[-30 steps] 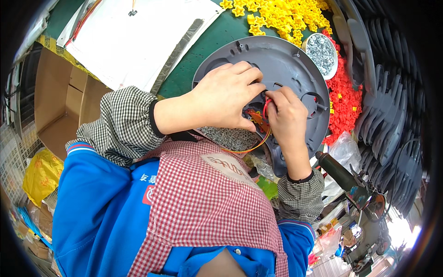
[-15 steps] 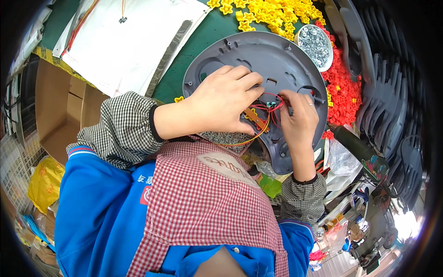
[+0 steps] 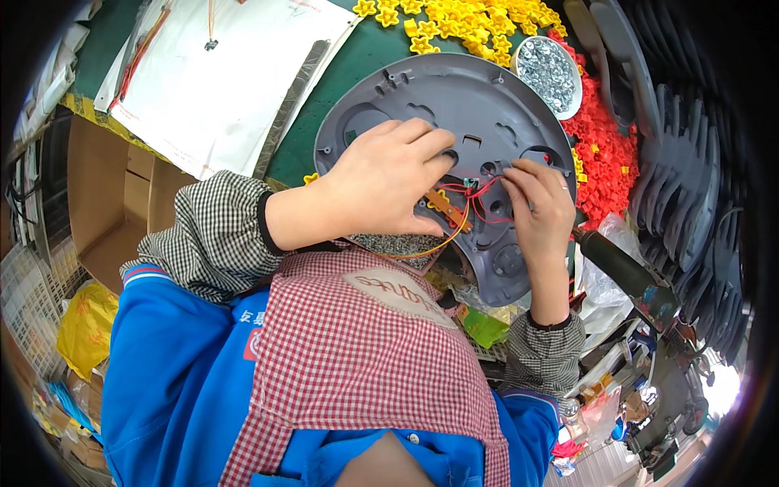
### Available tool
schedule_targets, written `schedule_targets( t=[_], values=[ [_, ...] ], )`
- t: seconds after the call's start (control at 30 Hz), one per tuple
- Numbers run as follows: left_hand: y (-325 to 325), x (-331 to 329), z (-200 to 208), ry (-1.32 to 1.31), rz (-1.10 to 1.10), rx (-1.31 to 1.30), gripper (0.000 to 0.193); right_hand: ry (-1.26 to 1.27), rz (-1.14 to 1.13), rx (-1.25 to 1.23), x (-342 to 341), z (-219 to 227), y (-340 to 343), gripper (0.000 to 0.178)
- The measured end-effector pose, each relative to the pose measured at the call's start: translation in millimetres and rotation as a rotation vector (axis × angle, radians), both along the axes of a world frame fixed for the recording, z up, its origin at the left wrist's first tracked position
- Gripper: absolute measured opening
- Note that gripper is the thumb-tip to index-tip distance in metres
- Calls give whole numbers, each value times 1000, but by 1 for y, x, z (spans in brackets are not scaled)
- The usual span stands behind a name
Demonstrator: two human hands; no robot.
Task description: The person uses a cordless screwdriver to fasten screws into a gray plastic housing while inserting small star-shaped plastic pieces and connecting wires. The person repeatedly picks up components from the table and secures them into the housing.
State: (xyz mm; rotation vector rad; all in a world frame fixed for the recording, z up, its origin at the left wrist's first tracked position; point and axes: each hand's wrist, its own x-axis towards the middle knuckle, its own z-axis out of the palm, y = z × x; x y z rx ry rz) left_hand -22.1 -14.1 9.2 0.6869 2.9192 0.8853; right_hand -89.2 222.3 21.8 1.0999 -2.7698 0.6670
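Note:
A grey rounded plastic housing (image 3: 406, 85) lies with its hollow inner side up, showing posts, slots and round recesses. My left hand (image 3: 381, 178) rests over its left part, fingers curved and thumb spread apart from them. My right hand (image 3: 542, 203) pinches thin red wires (image 3: 489, 188) between thumb and fingertips over the right part of the housing. The wires run to a small green circuit board (image 3: 471, 183) between my hands. Beside it lies a brown strip (image 3: 449, 209) with a yellow star-shaped piece (image 3: 439, 197) under it. A yellow wire (image 3: 454, 231) loops past my left thumb.
Yellow star pieces (image 3: 462, 24) and a white bowl of screws (image 3: 548, 77) are beyond the housing. Red plastic pieces (image 3: 600, 154) and stacked grey parts (image 3: 690, 178) stand at right. White sheets (image 3: 219, 81) and a cardboard box (image 3: 101, 195) are at left. A dark power tool (image 3: 621, 264) lies nearby.
My right hand has moved right, away from the small board, drawing the red wires out straighter. My left hand stays nearly where it was.

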Motion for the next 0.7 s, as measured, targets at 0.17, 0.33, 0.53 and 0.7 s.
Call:
schedule_targets(
  t=[0.17,0.33,0.53,0.7],
  values=[
    [32,-22,13,-175,-168,-137,72,-158,-146,-24,23,-2,0,15],
    [11,-13,6,51,-148,45,82,-214,-238,-165,43,1,9,15],
    [-51,31,-3,197,-107,30,48,56,-106,113,47,-2,11,24],
    [-75,52,-26,363,-130,-51,19,6,-83,133,42,-2,7,24]
  ],
)
